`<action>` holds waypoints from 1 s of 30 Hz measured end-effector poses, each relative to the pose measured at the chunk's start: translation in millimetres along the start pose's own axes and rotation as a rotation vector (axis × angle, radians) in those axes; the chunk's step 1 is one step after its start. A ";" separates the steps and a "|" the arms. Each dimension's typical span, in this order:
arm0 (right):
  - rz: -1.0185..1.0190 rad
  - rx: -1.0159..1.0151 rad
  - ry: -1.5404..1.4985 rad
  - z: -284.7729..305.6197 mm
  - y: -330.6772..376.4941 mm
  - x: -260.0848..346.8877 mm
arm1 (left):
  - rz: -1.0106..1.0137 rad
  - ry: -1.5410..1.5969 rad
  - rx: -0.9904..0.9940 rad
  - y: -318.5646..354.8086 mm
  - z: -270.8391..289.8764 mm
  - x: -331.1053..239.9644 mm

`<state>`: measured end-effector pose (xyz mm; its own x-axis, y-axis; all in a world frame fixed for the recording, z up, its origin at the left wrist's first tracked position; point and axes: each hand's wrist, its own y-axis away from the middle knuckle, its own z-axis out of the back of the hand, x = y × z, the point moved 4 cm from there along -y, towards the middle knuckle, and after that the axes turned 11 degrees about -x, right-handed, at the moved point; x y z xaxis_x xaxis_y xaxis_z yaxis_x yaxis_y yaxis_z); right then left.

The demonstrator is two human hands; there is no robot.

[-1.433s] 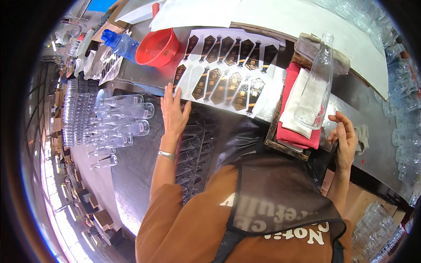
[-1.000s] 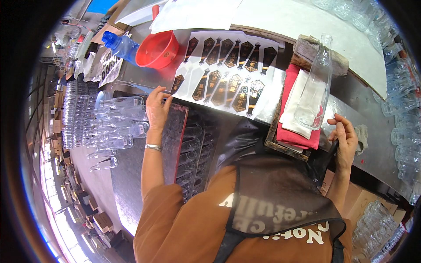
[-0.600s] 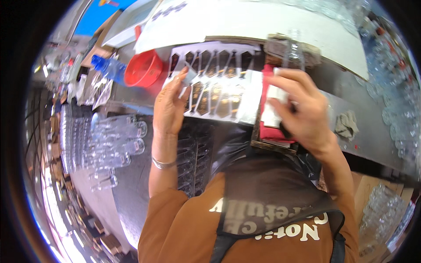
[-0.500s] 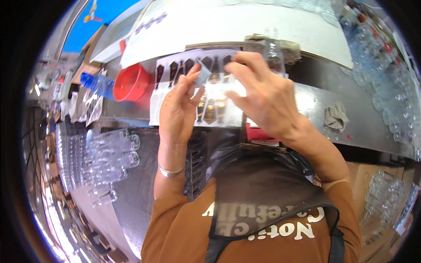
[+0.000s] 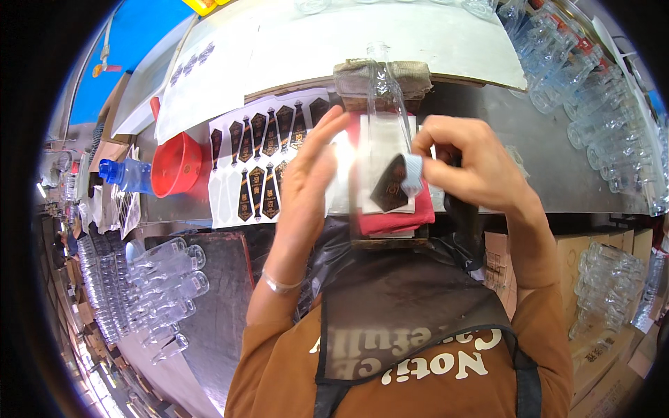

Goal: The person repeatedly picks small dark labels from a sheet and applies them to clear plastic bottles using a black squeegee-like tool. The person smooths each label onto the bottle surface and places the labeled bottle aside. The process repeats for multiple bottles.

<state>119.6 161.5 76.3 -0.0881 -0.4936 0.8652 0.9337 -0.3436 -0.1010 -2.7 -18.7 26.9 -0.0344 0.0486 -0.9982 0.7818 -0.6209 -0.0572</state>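
A clear glass bottle (image 5: 385, 94) lies in front of me, its neck over a cloth-wrapped rest (image 5: 414, 78) and its body over a white pad (image 5: 366, 146) on folded red cloth (image 5: 390, 224). My right hand (image 5: 474, 167) is closed in a pinch at the bottle's right side. At its fingertips are a dark, pointed label (image 5: 390, 184) and a light blue piece (image 5: 412, 174); whether the label touches the bottle I cannot tell. My left hand (image 5: 310, 174), slightly blurred, has its fingers stretched out left of the bottle, holding nothing. Beside it lies a sheet of black tie-shaped labels (image 5: 230, 177).
At the left stand a red plastic cup (image 5: 178, 166) and a blue-capped bottle (image 5: 129, 174). Several clear glass bottles fill the left side (image 5: 167, 279), the far right (image 5: 557, 63) and a cardboard box (image 5: 606, 285). A white board (image 5: 313, 42) spans the far side.
My hands have moved apart, the right one to the bottle. The light blue piece, earlier by my left fingers, is now at my right fingertips. The whole view has shifted.
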 end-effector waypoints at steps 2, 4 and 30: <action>-0.003 0.056 0.039 -3.8 -20.7 -16.8 | 0.070 -0.013 0.032 -6.5 -17.1 14.8; 0.005 0.121 0.071 -5.9 -40.2 -31.7 | 0.022 -0.088 0.047 -12.6 -24.9 41.7; -0.145 -0.247 -0.214 -35.1 -45.0 -93.3 | -0.500 -0.611 0.041 -2.9 -51.7 30.9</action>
<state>73.7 195.0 -17.2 -0.1145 -0.2563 0.9598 0.8024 -0.5934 -0.0627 26.2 25.0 -2.9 -0.7210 -0.1012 -0.6855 0.5601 -0.6676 -0.4905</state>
